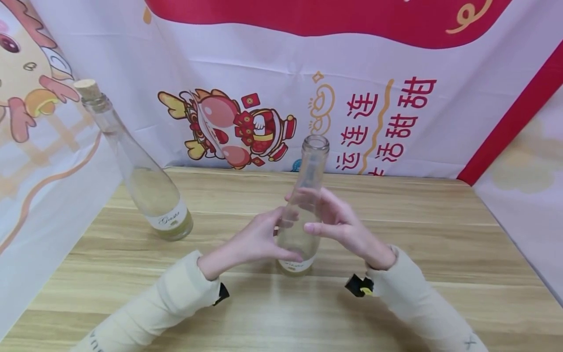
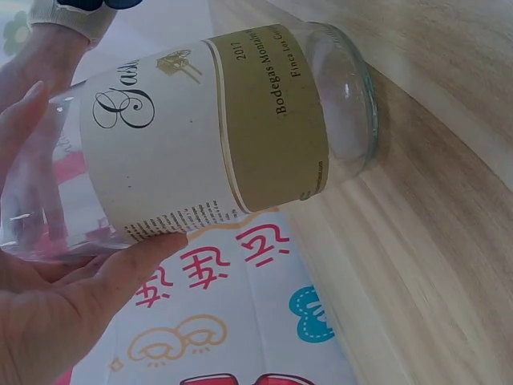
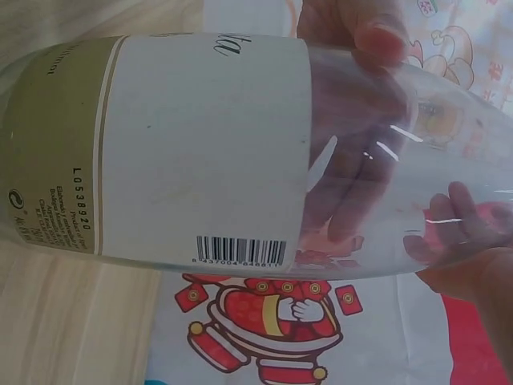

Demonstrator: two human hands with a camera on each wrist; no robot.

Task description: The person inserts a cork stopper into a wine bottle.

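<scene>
A clear glass wine bottle (image 1: 313, 168) with an uncorked mouth stands between both hands near the middle of the wooden table. My left hand (image 1: 266, 239) grips its lower body, thumb across the front just above the label and fingers round the far side. Slightly higher, my right hand (image 1: 340, 220) holds the opposite side, its thumb on the glass and its fingers wrapped behind. In the left wrist view the white and olive label (image 2: 172, 132) shows close up. The right wrist view shows a barcode (image 3: 240, 250) on it; fingers appear through the glass.
A second clear bottle (image 1: 142, 181), stopped with a cork (image 1: 87, 88), stands on the wooden table (image 1: 396, 313) to the left. A printed cloth (image 1: 246, 54) with cartoon figures and red characters hangs behind the table and along its sides.
</scene>
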